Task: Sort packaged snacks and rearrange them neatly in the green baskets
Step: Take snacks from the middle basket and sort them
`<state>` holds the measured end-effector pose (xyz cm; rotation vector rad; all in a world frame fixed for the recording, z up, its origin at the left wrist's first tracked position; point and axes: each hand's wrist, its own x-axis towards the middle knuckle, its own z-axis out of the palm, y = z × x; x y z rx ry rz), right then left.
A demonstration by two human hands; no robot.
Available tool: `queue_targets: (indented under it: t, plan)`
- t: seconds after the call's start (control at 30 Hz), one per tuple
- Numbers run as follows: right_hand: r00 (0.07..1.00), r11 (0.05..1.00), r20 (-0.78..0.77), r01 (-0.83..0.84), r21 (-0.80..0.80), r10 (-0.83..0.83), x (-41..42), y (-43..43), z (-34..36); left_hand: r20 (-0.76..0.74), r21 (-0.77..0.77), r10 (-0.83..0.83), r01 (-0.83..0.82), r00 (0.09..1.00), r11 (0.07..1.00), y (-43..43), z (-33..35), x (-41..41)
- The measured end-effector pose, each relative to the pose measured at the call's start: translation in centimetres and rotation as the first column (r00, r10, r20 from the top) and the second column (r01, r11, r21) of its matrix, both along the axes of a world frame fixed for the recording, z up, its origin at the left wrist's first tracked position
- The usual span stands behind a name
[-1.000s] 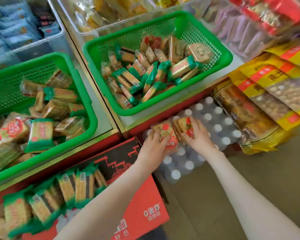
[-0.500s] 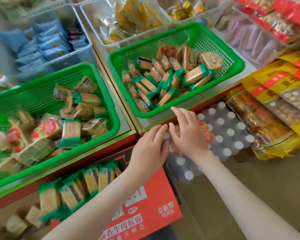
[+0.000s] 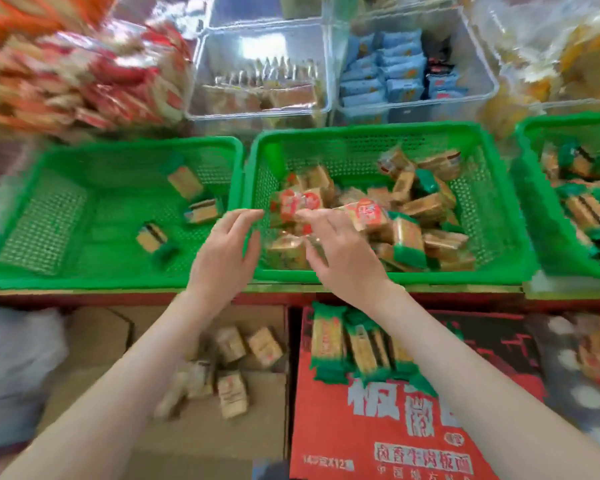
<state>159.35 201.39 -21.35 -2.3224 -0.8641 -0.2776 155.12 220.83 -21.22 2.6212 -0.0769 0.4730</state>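
At centre frame the left hand point(image 3: 226, 252) hangs with fingers straight and apart, holding nothing. The right hand point(image 3: 345, 261), just beside it, reaches over the lower left corner of the middle green plastic mesh basket point(image 3: 361, 132), and blur hides its grip. Just above both lie clear-wrapped red-labelled square snack packets point(image 3: 293, 204), side by side across the frame and nearer the right hand.

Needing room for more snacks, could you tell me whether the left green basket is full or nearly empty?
Nearly empty: the left green basket holds only a few scattered packets.
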Motion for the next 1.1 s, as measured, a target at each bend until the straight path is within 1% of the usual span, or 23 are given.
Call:
queue_targets:
  t: [0.03, 0.1, 0.17, 0.2, 0.27, 0.33, 0.37, 0.4, 0.43, 0.53, 0.63, 0.7, 0.77, 0.83, 0.87, 0.9, 0.97, 1.03, 1.1]
  plan:
    - [1.0, 1.0, -0.012, -0.019, -0.015, 0.019, 0.4, 3.0, -0.3, -0.011, 0.036, 0.008, -0.007, 1.0, 0.999, 3.7, -0.4, 0.2]
    - [0.997, 0.995, -0.046, -0.058, -0.083, 0.054, 1.5, 8.4, -1.1, -0.065, 0.153, -0.017, 0.027, 0.998, 0.988, 10.7, -1.7, 1.3]
    - [0.987, 0.975, -0.135, -0.112, -0.189, 0.087, 2.6, 13.4, -2.0, -0.185, 0.293, -0.058, 0.112, 0.981, 0.95, 17.0, -3.4, 2.7]
    - [0.98, 0.961, -0.173, -0.141, -0.24, 0.101, 3.2, 15.6, -2.5, -0.261, 0.363, -0.09, 0.184, 0.961, 0.913, 19.7, -4.4, 3.5]
    - [0.978, 0.898, -0.194, -0.151, -0.414, 0.075, 4.3, 19.7, -3.5, -0.432, 0.478, -0.168, 0.384, 0.886, 0.79, 24.1, -6.2, 4.8]
    - [0.989, 0.789, -0.148, -0.11, -0.604, 0.024, 5.5, 23.0, -4.3, -0.599, 0.496, -0.197, 0.553, 0.776, 0.669, 26.3, -7.5, 5.3]
    - [0.988, 0.757, -0.152, -0.104, -0.645, 0.005, 6.1, 24.4, -4.7, -0.659, 0.497, -0.179, 0.601, 0.731, 0.626, 26.9, -8.1, 5.6]
    - [0.984, 0.737, -0.177, -0.111, -0.667, -0.011, 6.6, 25.7, -5.1, -0.704, 0.49, -0.153, 0.63, 0.694, 0.602, 27.2, -8.5, 5.9]
    - [0.98, 0.712, -0.199, -0.129, -0.69, -0.016, 7.1, 26.8, -5.6, -0.728, 0.484, -0.138, 0.646, 0.672, 0.591, 27.2, -8.6, 6.3]
    - [0.971, 0.615, -0.236, -0.168, -0.77, -0.03, 8.2, 28.9, -7.4, -0.74, 0.48, -0.146, 0.668, 0.656, 0.568, 27.4, -8.5, 6.7]
    - [0.951, 0.575, -0.304, -0.215, -0.789, -0.061, 8.5, 29.1, -8.7, -0.793, 0.472, -0.094, 0.705, 0.602, 0.53, 28.7, -8.3, 5.8]
    - [0.967, 0.566, -0.255, -0.2, -0.8, -0.019, 8.5, 28.7, -8.9, -0.818, 0.473, -0.059, 0.727, 0.572, 0.498, 29.6, -8.2, 5.3]
    - [0.982, 0.566, -0.18, -0.179, -0.805, 0.054, 8.2, 28.4, -8.7, -0.8, 0.503, -0.057, 0.72, 0.597, 0.478, 30.2, -7.9, 5.0]
    - [0.983, 0.566, -0.156, -0.182, -0.804, 0.094, 7.6, 28.1, -8.2, -0.755, 0.551, -0.095, 0.706, 0.649, 0.444, 30.4, -7.2, 4.7]
    - [0.985, 0.582, -0.138, -0.172, -0.794, 0.103, 7.2, 28.0, -7.8, -0.726, 0.578, -0.11, 0.688, 0.679, 0.438, 30.5, -6.8, 4.4]
    - [0.988, 0.616, -0.102, -0.15, -0.773, 0.112, 6.8, 27.9, -7.3, -0.69, 0.604, -0.117, 0.658, 0.714, 0.45, 30.4, -6.4, 4.2]
    - [0.993, 0.703, -0.015, -0.094, -0.705, 0.118, 5.8, 27.5, -5.7, -0.591, 0.643, -0.117, 0.554, 0.798, 0.529, 29.9, -5.5, 3.5]
    - [0.991, 0.806, 0.092, -0.023, -0.592, 0.096, 4.8, 26.2, -3.9, -0.505, 0.652, -0.067, 0.432, 0.86, 0.623, 28.4, -3.9, 2.9]
    - [0.983, 0.86, 0.178, 0.051, -0.507, 0.046, 3.6, 24.2, -2.1, -0.417, 0.661, -0.049, 0.339, 0.908, 0.67, 26.2, -2.4, 2.5]
